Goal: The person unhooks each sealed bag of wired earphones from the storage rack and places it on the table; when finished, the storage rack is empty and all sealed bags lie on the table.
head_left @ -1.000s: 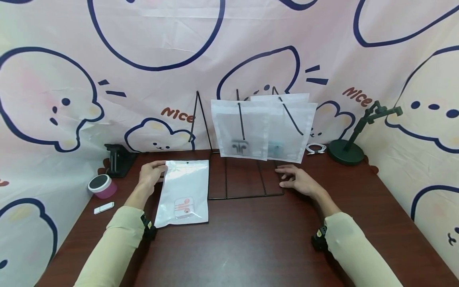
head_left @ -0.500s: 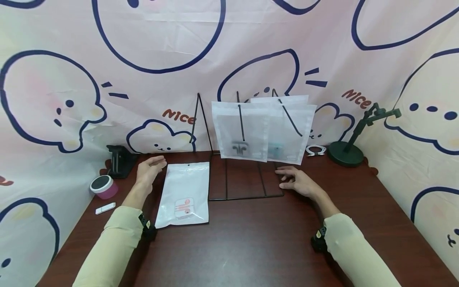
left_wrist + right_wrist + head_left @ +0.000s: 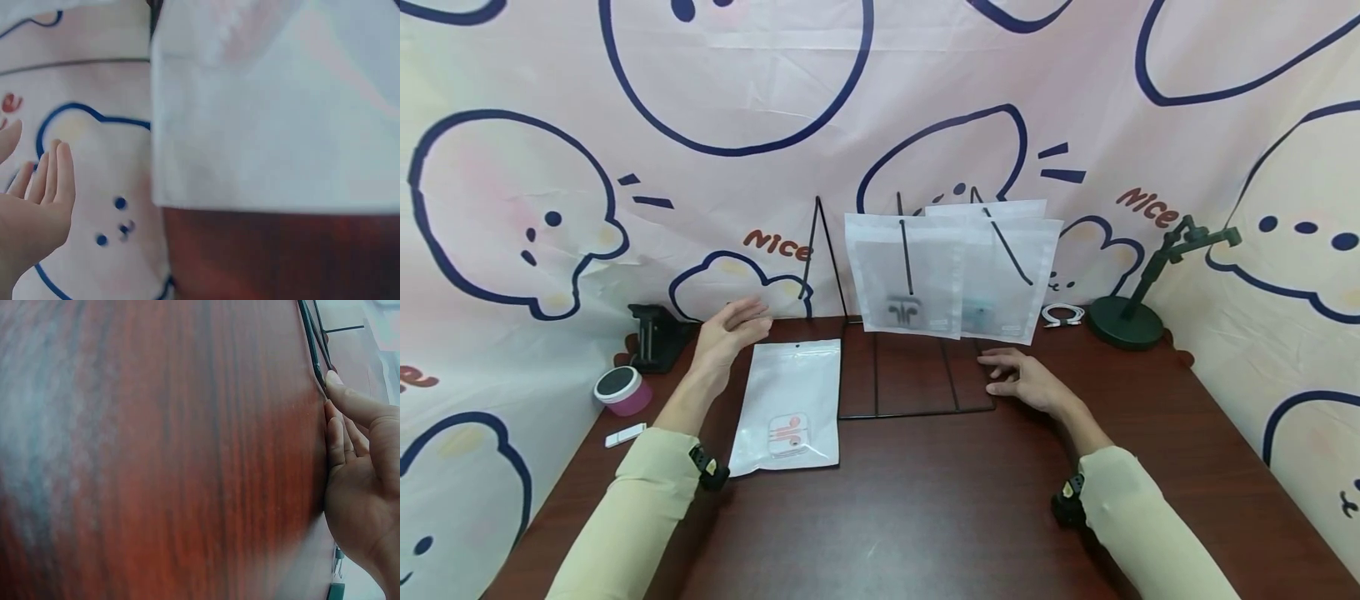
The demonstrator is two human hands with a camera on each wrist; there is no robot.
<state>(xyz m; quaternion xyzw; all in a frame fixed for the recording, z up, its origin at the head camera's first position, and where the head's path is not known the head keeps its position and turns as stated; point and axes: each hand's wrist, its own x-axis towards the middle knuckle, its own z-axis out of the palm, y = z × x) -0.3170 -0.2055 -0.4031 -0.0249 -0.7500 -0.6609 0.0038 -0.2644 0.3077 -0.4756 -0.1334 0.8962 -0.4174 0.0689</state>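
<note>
My left hand (image 3: 724, 340) is raised past the top edge of a white zip pouch (image 3: 788, 408), fingers straight and holding nothing. The pouch lies flat on the table, with pink earphones printed on it. In the left wrist view, the same hand (image 3: 37, 206) shows an empty palm. My right hand (image 3: 1022, 382) rests at the right side of a black wire display rack (image 3: 917, 412), its thumb and fingertips lightly touching the base wire, loosely extended. Translucent white pouches (image 3: 906, 267) hang from the rack's hooks.
On the left of the wooden table (image 3: 880, 517) stand a black stand (image 3: 657, 337) and a pink jar (image 3: 623, 391), with a small white stick (image 3: 625, 435) lying nearby. At the back right are a coiled white cable (image 3: 1063, 314) and a green stand (image 3: 1126, 319).
My left hand has let go of the white pouch's upper left edge and moved up and to the right, beyond its top. The right hand has stayed at the rack.
</note>
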